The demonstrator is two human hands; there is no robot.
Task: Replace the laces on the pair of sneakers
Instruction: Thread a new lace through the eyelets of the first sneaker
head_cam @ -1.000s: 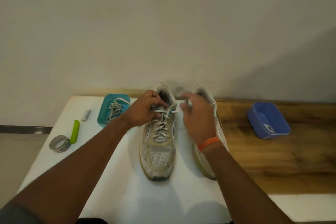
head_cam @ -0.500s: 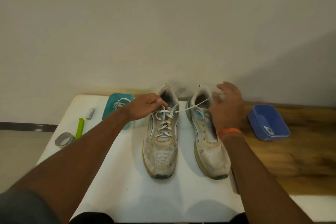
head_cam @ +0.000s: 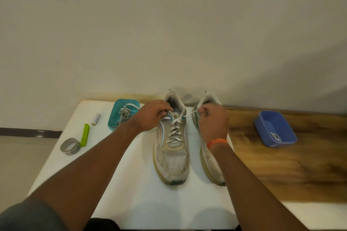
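Two worn white sneakers stand side by side on the white table, toes towards me. The left sneaker (head_cam: 173, 157) carries a white lace (head_cam: 175, 129) crossed up most of its eyelets. My left hand (head_cam: 152, 116) pinches one lace end at the sneaker's top left eyelet. My right hand (head_cam: 213, 122) pinches the other lace end, drawn taut to the right above the right sneaker (head_cam: 208, 163). That sneaker is partly hidden by my right hand and forearm, and its eyelets cannot be seen.
A teal tray (head_cam: 114, 118) holding a bundle of grey laces (head_cam: 124, 113) sits left of the sneakers. Further left lie a battery (head_cam: 95, 118), a green clip (head_cam: 85, 135) and a tape roll (head_cam: 70, 146). A blue tray (head_cam: 275, 128) rests on the wooden surface at right.
My right hand, which had swung out wide to the right pulling the lace, has come back in near the right sneaker's collar, holding the lace end closer. My left hand stays at the eyelet.
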